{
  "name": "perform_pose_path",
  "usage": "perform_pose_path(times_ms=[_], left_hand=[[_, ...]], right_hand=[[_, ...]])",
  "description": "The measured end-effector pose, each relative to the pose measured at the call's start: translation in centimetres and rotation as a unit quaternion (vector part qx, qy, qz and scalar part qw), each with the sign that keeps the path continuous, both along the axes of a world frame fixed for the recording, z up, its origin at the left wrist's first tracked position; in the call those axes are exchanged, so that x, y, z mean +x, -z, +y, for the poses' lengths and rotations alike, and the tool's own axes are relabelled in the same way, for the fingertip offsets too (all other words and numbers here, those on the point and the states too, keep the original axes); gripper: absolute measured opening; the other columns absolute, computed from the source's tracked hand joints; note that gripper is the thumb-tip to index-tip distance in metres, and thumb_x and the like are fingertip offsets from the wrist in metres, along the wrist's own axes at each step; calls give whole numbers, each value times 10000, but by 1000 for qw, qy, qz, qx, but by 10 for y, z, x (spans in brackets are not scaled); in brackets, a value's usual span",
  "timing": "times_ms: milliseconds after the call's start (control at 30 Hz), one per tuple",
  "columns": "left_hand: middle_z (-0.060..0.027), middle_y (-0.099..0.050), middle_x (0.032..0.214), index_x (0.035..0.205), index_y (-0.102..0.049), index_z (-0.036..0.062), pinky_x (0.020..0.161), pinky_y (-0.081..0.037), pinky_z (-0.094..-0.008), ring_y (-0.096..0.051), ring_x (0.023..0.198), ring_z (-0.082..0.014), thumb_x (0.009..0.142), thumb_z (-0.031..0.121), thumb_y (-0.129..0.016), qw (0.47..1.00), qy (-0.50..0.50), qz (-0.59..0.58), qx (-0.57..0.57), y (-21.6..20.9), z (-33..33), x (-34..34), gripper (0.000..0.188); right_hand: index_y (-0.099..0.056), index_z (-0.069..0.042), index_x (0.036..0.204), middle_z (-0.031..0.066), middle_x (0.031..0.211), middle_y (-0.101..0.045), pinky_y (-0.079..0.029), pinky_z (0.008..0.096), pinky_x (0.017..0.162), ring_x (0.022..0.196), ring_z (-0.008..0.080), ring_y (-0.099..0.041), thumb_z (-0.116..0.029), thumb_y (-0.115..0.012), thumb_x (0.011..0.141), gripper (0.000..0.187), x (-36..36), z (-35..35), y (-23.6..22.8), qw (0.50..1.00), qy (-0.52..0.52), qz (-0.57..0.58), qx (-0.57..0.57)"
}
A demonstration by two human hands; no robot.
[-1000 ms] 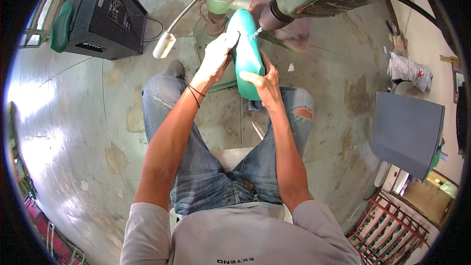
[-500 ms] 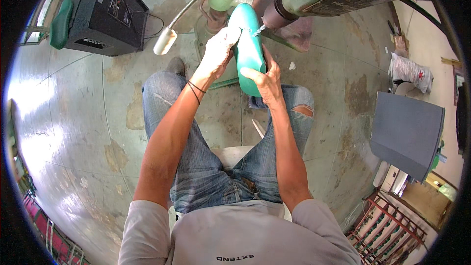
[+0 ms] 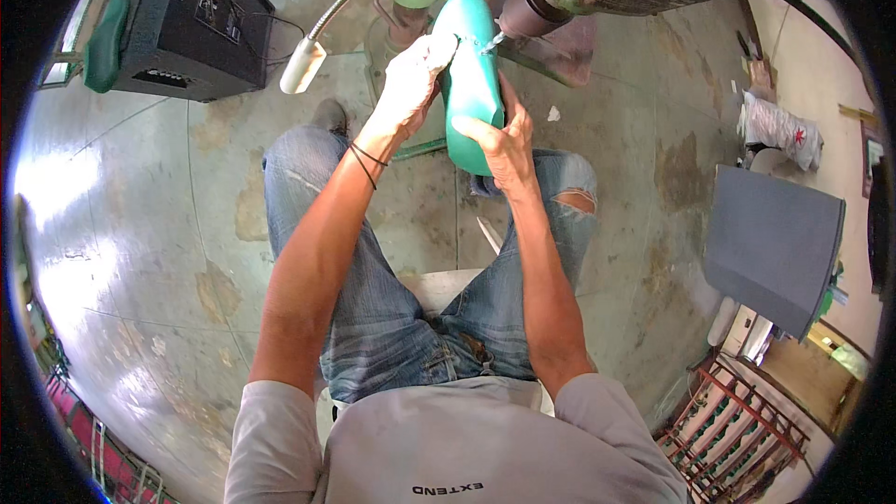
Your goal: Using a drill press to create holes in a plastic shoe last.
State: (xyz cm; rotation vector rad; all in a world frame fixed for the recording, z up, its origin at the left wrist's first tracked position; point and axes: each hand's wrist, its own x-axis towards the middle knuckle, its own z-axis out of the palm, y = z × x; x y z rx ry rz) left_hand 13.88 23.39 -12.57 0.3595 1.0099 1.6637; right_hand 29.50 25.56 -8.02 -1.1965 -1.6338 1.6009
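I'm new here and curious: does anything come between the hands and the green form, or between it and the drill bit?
Nothing visible does: left hand and right hand hold the form directly, and the bit appears right at its surface.

I'm seeing the left hand (image 3: 409, 82), the right hand (image 3: 506, 147), the glossy green foot-shaped block (image 3: 475, 89) and dark cylindrical drill chuck (image 3: 532, 11) shifting higher in view.

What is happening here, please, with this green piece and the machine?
A seated person holds a green foot-shaped block at a drill. The left hand grips its left side, and the right hand holds the end nearer the body, thumb on top. The drill bit meets the block's right edge; whether it is turning, I cannot tell.
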Motion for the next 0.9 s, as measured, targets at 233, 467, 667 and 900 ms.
perform_pose_path(times_ms=[233, 467, 667, 900], left_hand=[[7, -643, 1001, 1151, -653, 41, 804, -476, -249, -575, 905, -74, 918, 251, -715, 1000, -8, -19, -23, -8, -4, 0, 320], [56, -611, 929, 1088, -667, 61, 695, -403, -207, -507, 799, -46, 936, 295, -686, 999, -15, 35, 0, 5, 0, -1, 280], [54, -606, 959, 1112, -665, 74, 774, -433, -238, -525, 853, -55, 953, 300, -656, 983, 26, 169, -69, 6, -1, -4, 276], [51, -600, 946, 1111, -666, 62, 763, -426, -229, -515, 842, -54, 956, 303, -657, 984, 20, 172, -46, 0, -1, -5, 287]], right_hand=[[-467, 7, 1408, 188, 1172, -637, -500, 383, 930, 1032, 285, -628, -215, -732, 649, 834, 2, 2, 3, 1000, -11, 10, 12], [-546, -9, 1353, 137, 1130, -664, -507, 359, 894, 995, 244, -628, -194, -730, 649, 750, 4, 1, 12, 996, 6, 44, -77], [-581, -25, 1318, 84, 1068, -666, -504, 331, 848, 933, 208, -620, -154, -720, 634, 710, 10, 2, 13, 982, 31, 74, -172], [-565, -20, 1327, 78, 1050, -655, -500, 323, 831, 912, 190, -609, -155, -712, 644, 711, 9, 2, 13, 980, 34, 78, -181]])
